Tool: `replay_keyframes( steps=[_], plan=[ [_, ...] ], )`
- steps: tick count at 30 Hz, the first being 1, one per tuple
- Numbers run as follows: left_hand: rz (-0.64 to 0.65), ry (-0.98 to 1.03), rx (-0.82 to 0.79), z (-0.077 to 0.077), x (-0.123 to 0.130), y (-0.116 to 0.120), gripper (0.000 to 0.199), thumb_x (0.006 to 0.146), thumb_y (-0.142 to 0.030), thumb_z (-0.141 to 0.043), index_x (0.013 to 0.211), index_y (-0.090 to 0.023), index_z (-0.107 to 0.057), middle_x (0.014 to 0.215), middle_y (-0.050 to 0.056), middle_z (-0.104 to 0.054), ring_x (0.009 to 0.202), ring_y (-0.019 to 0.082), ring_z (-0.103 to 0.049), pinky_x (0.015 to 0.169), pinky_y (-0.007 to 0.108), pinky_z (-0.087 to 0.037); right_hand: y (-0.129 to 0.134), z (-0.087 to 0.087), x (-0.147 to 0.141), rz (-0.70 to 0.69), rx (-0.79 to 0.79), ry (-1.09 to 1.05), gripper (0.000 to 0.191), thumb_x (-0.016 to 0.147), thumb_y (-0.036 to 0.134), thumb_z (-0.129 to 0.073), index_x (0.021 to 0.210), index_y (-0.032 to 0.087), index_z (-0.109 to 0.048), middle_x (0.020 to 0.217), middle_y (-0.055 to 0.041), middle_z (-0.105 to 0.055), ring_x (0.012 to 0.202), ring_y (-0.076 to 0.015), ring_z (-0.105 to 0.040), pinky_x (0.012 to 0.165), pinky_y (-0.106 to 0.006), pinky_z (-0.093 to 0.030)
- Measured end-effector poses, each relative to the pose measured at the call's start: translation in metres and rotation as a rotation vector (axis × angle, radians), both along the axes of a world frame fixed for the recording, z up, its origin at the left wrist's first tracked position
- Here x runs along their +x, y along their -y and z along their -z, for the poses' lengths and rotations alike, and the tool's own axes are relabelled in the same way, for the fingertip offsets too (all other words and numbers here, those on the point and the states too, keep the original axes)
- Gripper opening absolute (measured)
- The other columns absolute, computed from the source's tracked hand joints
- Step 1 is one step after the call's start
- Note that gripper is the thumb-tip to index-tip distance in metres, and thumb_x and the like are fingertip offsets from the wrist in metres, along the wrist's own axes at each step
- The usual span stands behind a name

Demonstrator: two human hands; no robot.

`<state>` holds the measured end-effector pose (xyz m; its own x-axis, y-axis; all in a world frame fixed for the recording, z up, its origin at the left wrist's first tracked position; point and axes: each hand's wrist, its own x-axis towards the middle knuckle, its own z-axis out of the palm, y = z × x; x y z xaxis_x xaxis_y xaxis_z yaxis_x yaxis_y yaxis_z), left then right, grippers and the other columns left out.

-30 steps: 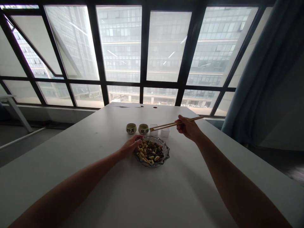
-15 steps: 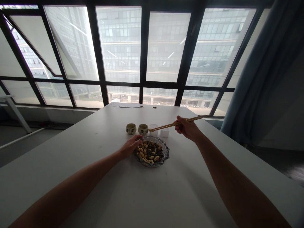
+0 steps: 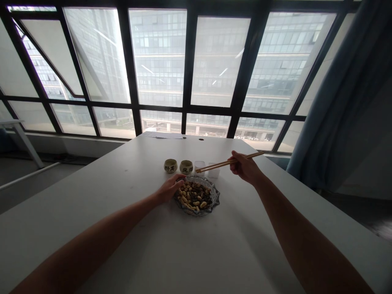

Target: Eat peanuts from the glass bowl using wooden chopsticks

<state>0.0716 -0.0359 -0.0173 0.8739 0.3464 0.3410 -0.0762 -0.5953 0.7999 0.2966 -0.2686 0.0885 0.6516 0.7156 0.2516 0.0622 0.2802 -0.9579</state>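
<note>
My left hand grips the left rim of a scalloped glass bowl, thumb and fingers at its edge. Peanuts in the shell and dark seeds, perhaps sunflower seeds, fill the bowl. In my right hand is a pair of wooden chopsticks, slanting down to the left. Their tips are close together at a clear cup behind the bowl; whether something small is pinched there I cannot tell. A second clear cup stands to its right, partly behind the chopsticks.
Left of the clear cups stand two small cream teacups with dark characters, one at the far left and one beside it. Papers lie at the far end of the white table. Windows and a blue curtain lie beyond.
The chopstick tips have shifted slightly right and down, from beside the right teacup to the clear cup. My left hand stays on the bowl. The whole view has drifted a little.
</note>
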Motion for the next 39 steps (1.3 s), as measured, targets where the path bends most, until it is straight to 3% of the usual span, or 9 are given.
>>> replay_keyframes(
  steps=[19, 29, 39],
  plan=[
    [0.015, 0.001, -0.016, -0.001, 0.0, 0.0, 0.057, 0.088, -0.058, -0.049, 0.124, -0.016, -0.063, 0.119, 0.012, -0.07, 0.111, 0.031, -0.064, 0.097, 0.043, -0.05, 0.002, -0.001, 0.0, 0.029, -0.036, -0.057, 0.037, 0.078, 0.047, -0.08, 0.067, 0.014, -0.068, 0.046, -0.0032, -0.062, 0.034, -0.0105, -0.052, 0.03, -0.02, -0.04],
    [0.028, 0.011, -0.053, 0.002, 0.002, -0.003, 0.054, 0.088, -0.057, -0.051, 0.124, -0.019, -0.063, 0.119, 0.01, -0.071, 0.112, 0.03, -0.064, 0.099, 0.043, -0.05, 0.005, -0.004, -0.005, -0.062, -0.021, 0.052, 0.044, 0.067, 0.056, -0.086, 0.066, 0.015, -0.072, 0.049, -0.003, -0.065, 0.036, -0.0114, -0.055, 0.034, -0.021, -0.043],
    [0.047, 0.007, -0.066, 0.0, -0.001, 0.001, 0.056, 0.088, -0.059, -0.051, 0.124, -0.018, -0.062, 0.119, 0.011, -0.069, 0.11, 0.029, -0.064, 0.095, 0.041, -0.051, 0.014, -0.006, -0.006, -0.218, -0.01, 0.088, 0.042, 0.072, 0.057, -0.082, 0.068, 0.016, -0.073, 0.048, -0.0026, -0.065, 0.036, -0.0105, -0.054, 0.035, -0.02, -0.042]
  ],
)
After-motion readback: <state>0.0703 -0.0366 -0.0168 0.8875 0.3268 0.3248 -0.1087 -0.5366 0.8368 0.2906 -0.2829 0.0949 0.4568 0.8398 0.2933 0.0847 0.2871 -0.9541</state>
